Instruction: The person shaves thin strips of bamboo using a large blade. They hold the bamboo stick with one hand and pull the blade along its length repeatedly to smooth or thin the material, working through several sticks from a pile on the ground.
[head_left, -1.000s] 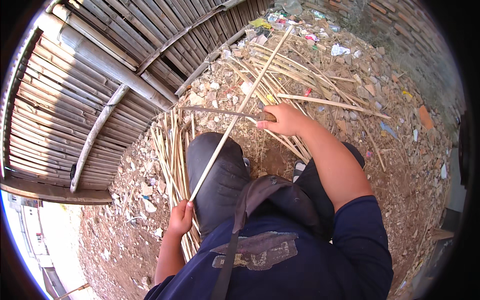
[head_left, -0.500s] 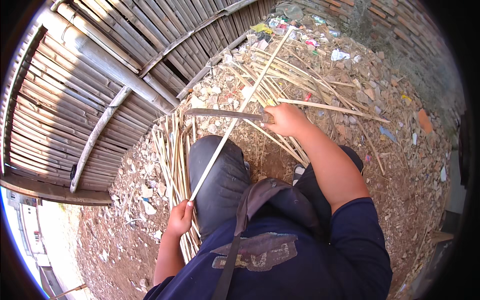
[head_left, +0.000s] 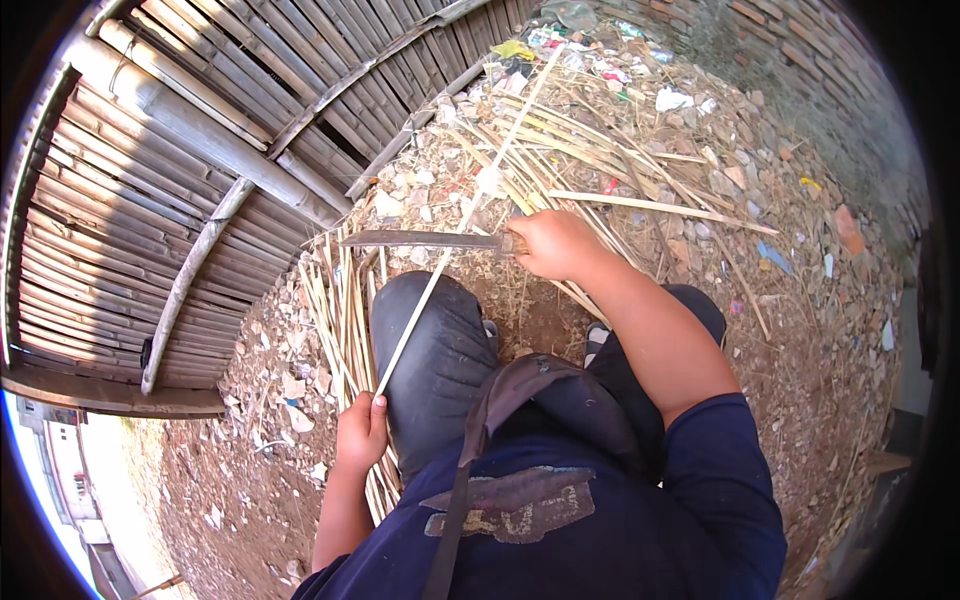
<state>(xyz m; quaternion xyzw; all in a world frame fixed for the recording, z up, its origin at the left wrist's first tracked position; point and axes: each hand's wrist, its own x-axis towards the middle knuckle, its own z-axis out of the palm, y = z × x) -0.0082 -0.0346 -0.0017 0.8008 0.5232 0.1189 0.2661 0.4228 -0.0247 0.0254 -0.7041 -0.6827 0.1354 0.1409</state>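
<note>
Over the left knee (head_left: 440,340), a long pale strip (head_left: 415,318) is slanted toward one o'clock. At seven o'clock its lower part is pinched by the left hand (head_left: 360,437), presumably so that it is steadied. At two o'clock a knife (head_left: 425,239) is grasped by its handle in the right hand (head_left: 558,245), its blade aimed at nine o'clock, crosswise to the strip; contact cannot be told. Loose strips (head_left: 575,143) are heaped toward one o'clock; a bundle (head_left: 353,320) is laid at nine, probably for easy reach.
</note>
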